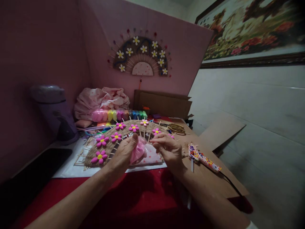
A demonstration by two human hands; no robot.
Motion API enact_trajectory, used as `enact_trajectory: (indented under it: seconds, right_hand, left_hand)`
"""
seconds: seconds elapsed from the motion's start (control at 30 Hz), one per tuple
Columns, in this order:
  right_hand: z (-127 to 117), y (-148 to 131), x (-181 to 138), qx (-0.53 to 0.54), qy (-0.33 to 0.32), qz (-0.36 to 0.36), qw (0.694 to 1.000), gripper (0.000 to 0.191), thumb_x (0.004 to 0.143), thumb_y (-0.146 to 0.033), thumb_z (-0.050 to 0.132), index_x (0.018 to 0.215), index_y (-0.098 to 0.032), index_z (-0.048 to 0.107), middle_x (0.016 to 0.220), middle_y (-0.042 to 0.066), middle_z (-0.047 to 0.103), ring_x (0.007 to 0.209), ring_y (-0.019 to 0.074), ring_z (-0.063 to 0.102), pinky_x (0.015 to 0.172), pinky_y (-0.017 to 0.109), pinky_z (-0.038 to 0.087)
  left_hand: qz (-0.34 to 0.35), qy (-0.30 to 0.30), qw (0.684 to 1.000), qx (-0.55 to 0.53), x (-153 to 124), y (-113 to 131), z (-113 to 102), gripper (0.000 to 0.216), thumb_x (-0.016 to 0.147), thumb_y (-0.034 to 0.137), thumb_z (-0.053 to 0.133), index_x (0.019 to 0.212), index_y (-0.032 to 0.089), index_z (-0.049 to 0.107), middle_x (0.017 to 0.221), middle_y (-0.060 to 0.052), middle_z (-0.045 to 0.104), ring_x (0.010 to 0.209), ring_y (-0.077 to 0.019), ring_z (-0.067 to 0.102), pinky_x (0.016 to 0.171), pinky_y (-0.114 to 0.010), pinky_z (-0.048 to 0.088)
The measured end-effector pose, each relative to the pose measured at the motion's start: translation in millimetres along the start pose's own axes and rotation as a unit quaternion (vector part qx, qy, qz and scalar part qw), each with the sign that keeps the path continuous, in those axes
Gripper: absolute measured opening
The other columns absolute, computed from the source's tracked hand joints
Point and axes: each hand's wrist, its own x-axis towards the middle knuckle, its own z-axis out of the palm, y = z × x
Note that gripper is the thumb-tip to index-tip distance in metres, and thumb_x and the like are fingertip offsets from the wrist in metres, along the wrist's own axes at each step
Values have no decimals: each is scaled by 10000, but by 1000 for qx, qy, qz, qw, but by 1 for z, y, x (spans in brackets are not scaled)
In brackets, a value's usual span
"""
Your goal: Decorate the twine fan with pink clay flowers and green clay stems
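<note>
My left hand (pixel 127 148) is closed around a small clear bag of pink modelling clay (pixel 138 151), thumb on top. Just right of it, my right hand (pixel 168 148) has its fingertips pinched together near the bag; whatever lies between them is too small to make out. Behind both hands lies a half-round fan of twine and sticks (pixel 92 152), decorated with pink clay flowers (pixel 102 141) with yellow centres. Its lower middle, a dotted pink cloth half-circle (pixel 151 156), is partly covered by the bag and my hands.
A purple flask (pixel 56 116) and a dark phone-like slab (pixel 45 162) are at left. Behind the fan sit a row of coloured clay packs (pixel 119 115), crumpled pink cloth (pixel 101 100) and scissors (pixel 176 128). A flower-patterned glue gun (pixel 203 158) rests on cardboard (pixel 221 181) at right.
</note>
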Motion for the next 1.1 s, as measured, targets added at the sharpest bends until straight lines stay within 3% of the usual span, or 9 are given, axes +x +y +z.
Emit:
enact_trajectory:
  seconds: [0.13,0.3,0.47,0.67,0.83,1.0,1.1]
  right_hand:
    - [-2,-1,2,-13,-37,-12,999,133,823,-316,624,868,-224,709,806,29,565,761,147,545,690,314,484]
    - [0,-10,0,-29,-75,-40,996,130,787,-273,668,906,-225,685,842,23,515,743,129,510,577,250,458]
    - [-1,-8,-2,-108,-117,-75,984,146,773,-214,673,917,-196,652,857,32,531,725,127,517,569,247,456]
    - [-2,-7,-1,-182,-107,-145,967,168,806,-164,619,971,-191,635,853,46,568,781,150,540,674,293,471]
    - [-3,-8,0,-161,-128,-119,971,85,787,-203,646,869,-188,632,839,43,553,756,147,541,638,274,468]
    - [-3,-6,-2,-173,-125,-129,968,223,781,-201,657,1004,-198,635,850,46,559,764,153,543,653,285,469]
    - [-3,-6,-2,-194,-119,-137,964,183,779,-204,661,961,-197,644,836,42,556,766,154,536,679,297,466]
  left_hand:
    - [3,1,1000,8,0,-2,-1,535,725,682,505,854,167,565,548,-12,585,423,-85,494,400,-191,368]
    - [41,-3,999,32,1,-3,0,499,733,666,516,710,167,514,501,11,534,385,-65,430,363,-182,297]
    - [47,8,999,26,1,-4,2,487,719,656,546,685,173,490,485,33,490,361,-54,389,351,-182,279]
    - [65,1,997,39,3,-7,0,466,761,635,511,730,170,500,473,49,462,352,-51,382,349,-172,274]
    - [101,13,989,103,0,-4,2,431,804,594,484,740,168,483,446,62,446,352,-58,384,350,-167,271]
    - [104,16,987,122,0,-2,3,424,822,585,458,751,168,482,459,56,458,362,-64,391,355,-171,282]
    - [106,7,986,129,0,-3,2,417,825,576,463,737,169,483,465,50,463,375,-68,406,367,-176,300]
